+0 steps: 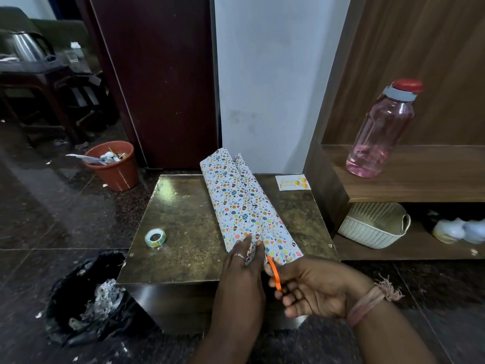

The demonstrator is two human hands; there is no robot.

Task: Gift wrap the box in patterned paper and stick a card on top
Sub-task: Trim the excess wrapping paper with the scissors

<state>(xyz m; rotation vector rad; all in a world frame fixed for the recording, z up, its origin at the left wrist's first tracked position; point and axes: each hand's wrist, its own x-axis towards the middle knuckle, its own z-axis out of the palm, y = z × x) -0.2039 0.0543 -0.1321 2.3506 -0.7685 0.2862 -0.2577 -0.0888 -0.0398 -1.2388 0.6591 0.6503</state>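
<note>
Two paper flaps meet in a seam along the top of the box; the box itself is hidden under the paper (244,203), which lies lengthwise down the middle of the table (183,206), near end at my hands, far end toward the wall.

My left hand (242,266) has straight fingers pressed flat on the paper's near end, just left of the seam, ring on one finger. Nothing gripped.

My right hand (312,287) has fingers curled round the orange scissors (274,274), which point at the seam's near edge. Blades are mostly hidden between my hands, so I can't tell if they're in the paper. Thread band on the right wrist.

Tape (155,237) lies flat on the table's left side, well apart from the paper.

Card (293,182) sits at the far right corner, gold script reads "Happy Birthday", gold balloons beside it.

Off the table: a black bag (86,298) with paper scraps on the floor at left, an orange bin (114,165) further back. On the right, a pink bottle (380,132) with a red cap on the wooden shelf, a white basket (375,224) underneath. No label is readable on the bottle.
</note>
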